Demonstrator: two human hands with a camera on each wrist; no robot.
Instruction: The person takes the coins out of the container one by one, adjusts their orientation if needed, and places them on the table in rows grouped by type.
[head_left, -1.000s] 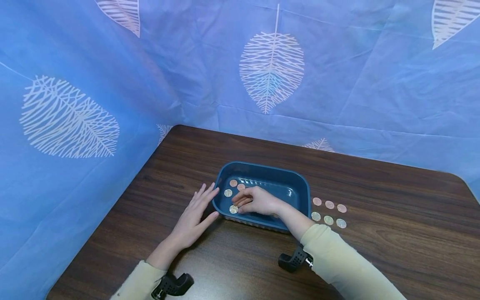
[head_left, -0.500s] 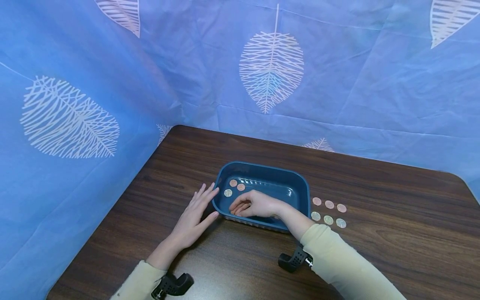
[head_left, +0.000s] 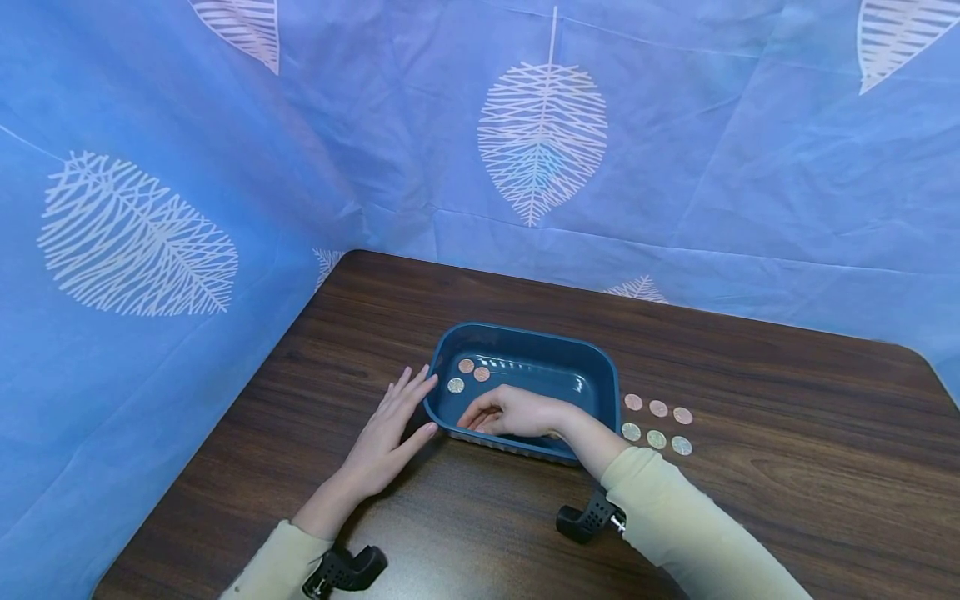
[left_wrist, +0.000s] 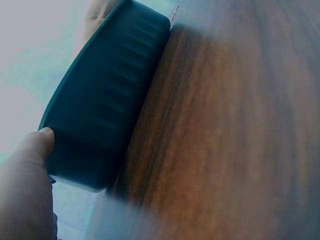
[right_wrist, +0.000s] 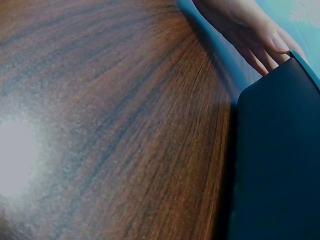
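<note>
The dark blue rectangular tub stands on the table. Inside it, toward the left end, two copper-coloured coins and one pale gold coin lie flat. My left hand rests against the tub's left end with fairly straight fingers; in the left wrist view the thumb touches the rim. My right hand reaches down inside the tub near its front wall, fingers bent. The front rim and the hand hide its fingertips, and the gold coin seen there earlier is out of sight.
Right of the tub, several coins lie in two rows, copper-coloured behind and paler in front. The dark wooden table has its far edge near a blue leaf-patterned cloth. Black camera mounts hang at both wrists.
My right hand has moved slightly left and down toward the tub's front wall, its fingers covering the gold coin that was visible there. The left hand and the tub have stayed put.
</note>
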